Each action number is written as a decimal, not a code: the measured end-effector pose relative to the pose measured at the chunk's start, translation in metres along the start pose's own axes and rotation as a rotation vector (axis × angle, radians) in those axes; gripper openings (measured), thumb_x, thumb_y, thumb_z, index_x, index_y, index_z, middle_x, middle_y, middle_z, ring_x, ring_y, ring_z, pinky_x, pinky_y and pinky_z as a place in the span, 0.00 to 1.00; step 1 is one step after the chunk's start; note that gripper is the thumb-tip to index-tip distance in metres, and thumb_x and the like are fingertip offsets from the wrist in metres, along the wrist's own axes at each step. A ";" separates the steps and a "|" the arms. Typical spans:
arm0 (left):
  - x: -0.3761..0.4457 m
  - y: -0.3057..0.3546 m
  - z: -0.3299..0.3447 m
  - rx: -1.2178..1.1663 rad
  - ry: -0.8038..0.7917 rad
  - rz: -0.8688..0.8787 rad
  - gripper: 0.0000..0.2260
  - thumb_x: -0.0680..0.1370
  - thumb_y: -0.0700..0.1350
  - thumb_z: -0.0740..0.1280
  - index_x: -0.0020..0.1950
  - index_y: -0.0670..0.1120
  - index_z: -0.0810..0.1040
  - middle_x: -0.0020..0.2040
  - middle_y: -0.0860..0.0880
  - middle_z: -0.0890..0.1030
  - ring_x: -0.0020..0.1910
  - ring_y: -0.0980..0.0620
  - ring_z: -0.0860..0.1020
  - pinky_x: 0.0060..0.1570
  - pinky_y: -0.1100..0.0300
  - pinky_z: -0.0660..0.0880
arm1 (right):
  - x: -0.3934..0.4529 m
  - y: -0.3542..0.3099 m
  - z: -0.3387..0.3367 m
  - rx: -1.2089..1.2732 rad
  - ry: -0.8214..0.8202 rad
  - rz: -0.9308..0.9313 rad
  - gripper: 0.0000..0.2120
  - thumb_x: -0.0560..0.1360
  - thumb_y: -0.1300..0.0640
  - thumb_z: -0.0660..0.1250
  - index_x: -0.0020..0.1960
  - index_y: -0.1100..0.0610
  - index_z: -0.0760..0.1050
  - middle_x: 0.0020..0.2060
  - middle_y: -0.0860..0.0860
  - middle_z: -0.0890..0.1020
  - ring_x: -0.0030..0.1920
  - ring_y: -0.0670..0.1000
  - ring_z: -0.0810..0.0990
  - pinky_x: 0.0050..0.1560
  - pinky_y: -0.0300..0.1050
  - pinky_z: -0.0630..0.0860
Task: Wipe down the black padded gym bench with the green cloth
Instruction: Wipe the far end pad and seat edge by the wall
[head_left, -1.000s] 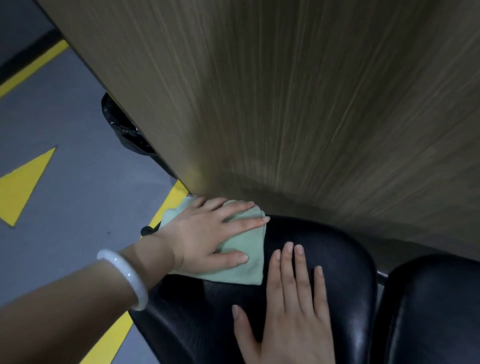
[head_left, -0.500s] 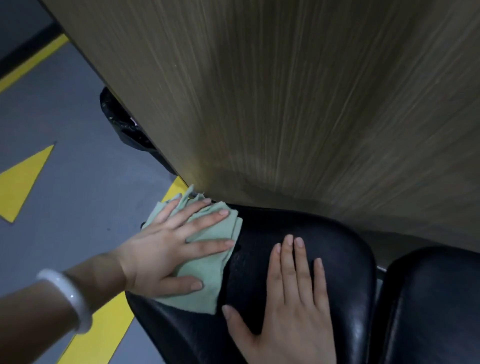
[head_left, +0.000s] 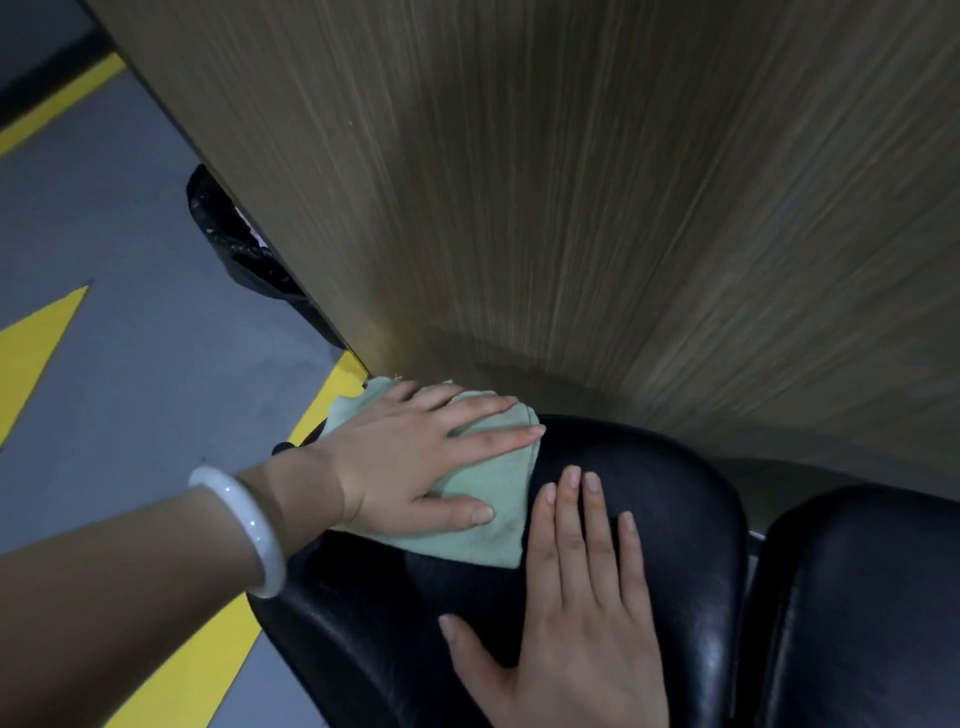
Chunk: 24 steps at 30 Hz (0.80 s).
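The black padded gym bench (head_left: 670, 519) fills the lower middle, with a second black pad (head_left: 857, 613) to its right. A pale green cloth (head_left: 483, 514) lies folded on the pad's far left corner, against the wall. My left hand (head_left: 410, 462) presses flat on the cloth with straight, spread fingers; a white bangle sits on that wrist. My right hand (head_left: 576, 613) lies flat on the bare pad just right of the cloth, fingers straight and pointing away from me.
A wood-grain wall panel (head_left: 571, 208) rises directly behind the bench. The grey floor (head_left: 130, 364) with yellow markings lies to the left. A black bin with a bag (head_left: 239, 249) stands by the wall's left edge.
My left hand slid the cloth left toward the pad's edge, then back right and up to the far corner. My right hand has stayed flat on the pad.
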<state>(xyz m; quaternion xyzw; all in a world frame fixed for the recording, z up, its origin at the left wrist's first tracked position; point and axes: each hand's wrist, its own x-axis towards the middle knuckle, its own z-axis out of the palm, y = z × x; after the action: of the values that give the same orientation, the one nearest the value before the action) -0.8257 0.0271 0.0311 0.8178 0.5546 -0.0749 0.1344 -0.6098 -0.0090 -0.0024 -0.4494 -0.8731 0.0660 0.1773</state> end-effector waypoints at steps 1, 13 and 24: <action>0.002 0.001 -0.001 -0.001 0.003 -0.008 0.29 0.75 0.71 0.39 0.75 0.66 0.39 0.78 0.50 0.58 0.71 0.42 0.63 0.65 0.43 0.64 | 0.000 0.000 0.000 -0.001 0.002 -0.002 0.47 0.67 0.31 0.61 0.69 0.69 0.67 0.71 0.64 0.66 0.71 0.63 0.65 0.68 0.62 0.62; 0.015 0.020 -0.001 -0.021 0.029 -0.117 0.30 0.74 0.68 0.40 0.74 0.65 0.35 0.78 0.54 0.54 0.73 0.48 0.58 0.68 0.47 0.59 | 0.001 0.000 -0.002 0.038 -0.008 0.024 0.44 0.71 0.34 0.58 0.71 0.69 0.63 0.73 0.64 0.63 0.74 0.59 0.63 0.72 0.58 0.58; -0.047 0.029 0.023 -0.020 0.172 -0.279 0.27 0.79 0.66 0.46 0.77 0.60 0.54 0.78 0.51 0.57 0.75 0.40 0.56 0.68 0.30 0.54 | 0.002 0.001 -0.006 -0.018 -0.100 0.008 0.43 0.77 0.32 0.47 0.72 0.68 0.64 0.72 0.63 0.65 0.74 0.59 0.62 0.71 0.60 0.58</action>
<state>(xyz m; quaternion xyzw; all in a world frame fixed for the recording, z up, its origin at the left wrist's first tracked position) -0.8158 -0.0314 0.0254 0.7349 0.6728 -0.0170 0.0831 -0.6080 -0.0073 0.0032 -0.4507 -0.8795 0.0815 0.1290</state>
